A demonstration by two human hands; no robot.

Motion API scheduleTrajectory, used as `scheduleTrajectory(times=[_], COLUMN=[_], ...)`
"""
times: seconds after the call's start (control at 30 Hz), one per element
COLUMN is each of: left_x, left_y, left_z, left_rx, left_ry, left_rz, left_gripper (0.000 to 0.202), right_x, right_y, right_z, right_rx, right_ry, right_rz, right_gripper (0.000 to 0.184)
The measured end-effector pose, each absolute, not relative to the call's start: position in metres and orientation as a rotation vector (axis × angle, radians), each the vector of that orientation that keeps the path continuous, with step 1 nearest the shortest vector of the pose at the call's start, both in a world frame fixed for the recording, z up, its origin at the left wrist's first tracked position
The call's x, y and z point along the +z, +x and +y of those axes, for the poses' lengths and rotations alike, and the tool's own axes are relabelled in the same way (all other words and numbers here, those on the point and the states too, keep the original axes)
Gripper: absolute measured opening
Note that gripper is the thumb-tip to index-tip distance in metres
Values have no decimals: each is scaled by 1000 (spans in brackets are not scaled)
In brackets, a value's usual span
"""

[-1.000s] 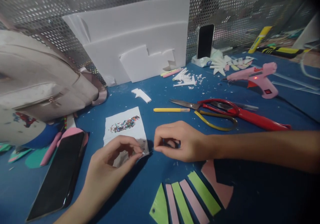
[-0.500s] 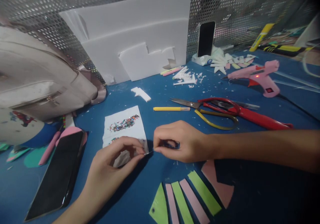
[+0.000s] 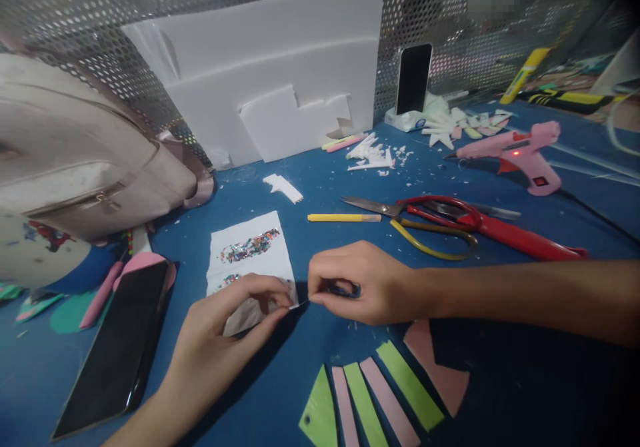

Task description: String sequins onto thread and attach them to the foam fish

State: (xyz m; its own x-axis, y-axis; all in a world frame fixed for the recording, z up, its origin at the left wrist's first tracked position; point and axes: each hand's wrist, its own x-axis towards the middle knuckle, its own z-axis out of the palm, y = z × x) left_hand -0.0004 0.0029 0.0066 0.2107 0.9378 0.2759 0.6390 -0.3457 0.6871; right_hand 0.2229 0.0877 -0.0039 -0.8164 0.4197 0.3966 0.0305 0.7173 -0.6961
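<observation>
My left hand (image 3: 227, 337) is pinched over the lower edge of a white paper sheet (image 3: 244, 226) that carries patches of multicoloured glitter (image 3: 250, 246). A thin pale strand (image 3: 302, 304) runs from its fingertips to those of my right hand (image 3: 363, 284). Thumb and forefinger of the right hand are pressed together on the strand's other end. What the strand is made of is too fine to tell. Below the right hand lie green strips (image 3: 407, 384), pink strips (image 3: 387, 397), a green pointed piece (image 3: 320, 407) and a pink forked piece (image 3: 443, 370), laid out like a fish.
Ahead lie a yellow pen (image 3: 344, 218), scissors (image 3: 400, 210) and a red-handled tool (image 3: 530, 237). A pink glue gun (image 3: 525, 154) with a lit red light stands right. A black phone (image 3: 113, 354) and a backpack (image 3: 95, 154) are left; white board (image 3: 280, 67) leans behind.
Both hands hold nearly the same pose, with the strand still between them. The whole view has shifted very slightly.
</observation>
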Motion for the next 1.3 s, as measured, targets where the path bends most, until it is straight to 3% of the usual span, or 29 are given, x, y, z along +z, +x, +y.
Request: scheduleTrajectory(times=[1.3], left_x=[14], left_y=[0], left_z=[2], left_rx=[839], left_ry=[2256], left_rz=[1449], left_gripper=[19], right_x=[-5], right_y=[223], right_z=[88], right_rx=[891], right_ry=[-352], right_rz=[-2446], right_gripper=[9])
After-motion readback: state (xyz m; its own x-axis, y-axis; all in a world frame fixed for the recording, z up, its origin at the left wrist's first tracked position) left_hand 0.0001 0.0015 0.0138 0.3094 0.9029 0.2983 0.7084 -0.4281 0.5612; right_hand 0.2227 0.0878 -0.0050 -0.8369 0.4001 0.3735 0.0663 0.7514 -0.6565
